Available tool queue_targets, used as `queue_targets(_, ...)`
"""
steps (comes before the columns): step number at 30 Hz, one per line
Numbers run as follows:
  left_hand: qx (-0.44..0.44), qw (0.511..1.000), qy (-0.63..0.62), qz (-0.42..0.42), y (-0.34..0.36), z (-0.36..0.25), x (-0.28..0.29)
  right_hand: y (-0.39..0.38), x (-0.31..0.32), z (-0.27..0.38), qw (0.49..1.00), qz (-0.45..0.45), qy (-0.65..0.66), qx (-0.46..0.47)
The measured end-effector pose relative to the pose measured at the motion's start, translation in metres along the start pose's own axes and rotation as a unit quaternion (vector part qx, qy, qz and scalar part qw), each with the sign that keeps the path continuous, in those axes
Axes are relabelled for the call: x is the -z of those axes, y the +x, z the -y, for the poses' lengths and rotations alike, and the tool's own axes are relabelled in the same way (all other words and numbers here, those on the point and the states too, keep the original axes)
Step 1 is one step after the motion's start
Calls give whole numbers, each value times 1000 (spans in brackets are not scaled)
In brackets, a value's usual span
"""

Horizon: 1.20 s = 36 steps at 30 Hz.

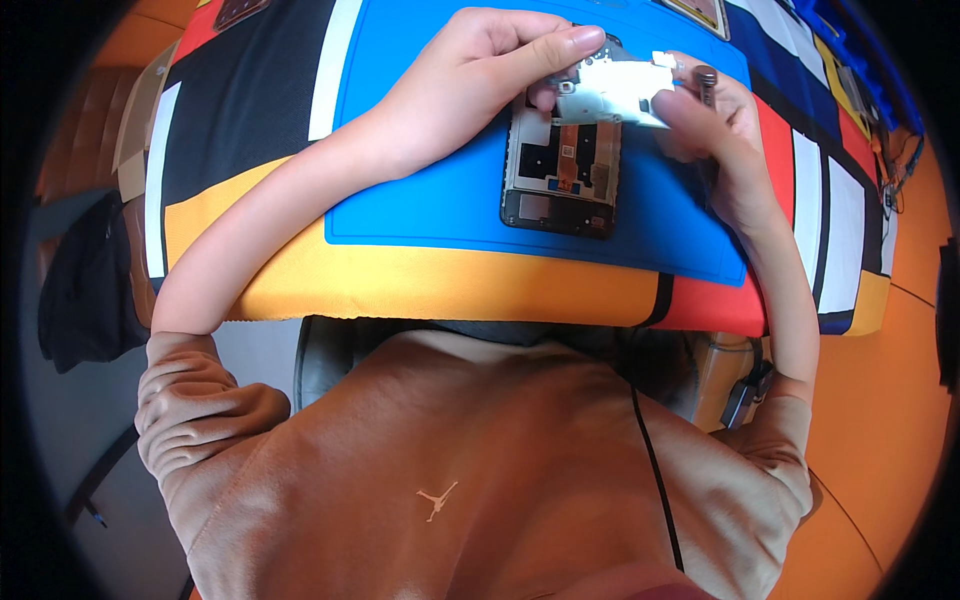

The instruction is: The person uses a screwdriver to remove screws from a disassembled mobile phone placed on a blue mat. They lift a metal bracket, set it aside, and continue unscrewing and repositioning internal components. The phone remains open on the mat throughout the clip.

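Pinched between thumb and fingers of my left hand (490, 62) is a bright silvery phone circuit board (615, 90), raised above the mat. My right hand (728, 135) is closed at the board's right end, its thumb blurred. A slim dark screwdriver (706, 80) with a rounded cap sticks up from between its fingers; its tip is hidden. Below the board lies an opened phone (560, 178), its inner frame and copper-coloured ribbon showing. The board and my left fingers cover the phone's far end.
The phone lies on a blue work mat (420, 215) over a colour-blocked tablecloth (420, 285). Another phone (705, 12) is at the mat's far right edge, and a dark red device (240, 10) at the far left. Cables (900, 165) hang at the right table edge.
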<state>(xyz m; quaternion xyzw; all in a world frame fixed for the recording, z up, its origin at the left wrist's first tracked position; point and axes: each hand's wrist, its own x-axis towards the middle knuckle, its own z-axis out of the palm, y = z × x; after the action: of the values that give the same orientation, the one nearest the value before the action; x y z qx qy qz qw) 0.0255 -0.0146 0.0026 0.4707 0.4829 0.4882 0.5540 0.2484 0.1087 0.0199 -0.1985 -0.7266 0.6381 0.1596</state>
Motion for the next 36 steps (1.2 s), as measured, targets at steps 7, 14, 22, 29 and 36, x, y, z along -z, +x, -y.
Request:
queue_targets(7,-206,963,175,-7,-1,5,-8,4,0,0,1000,-4,24,-18)
queue_targets(14,-158,967,200,21,-6,-1,-1,6,0,4,995,77,63,-11)
queue_targets(22,-188,959,211,12,-3,4,1,9,7,-8,988,117,97,4)
queue_targets(29,-168,972,162,27,0,2,-3,5,2,-2,988,106,110,-39)
queue_targets(36,-197,967,159,12,-4,3,-6,2,0,5,970,135,184,-83)
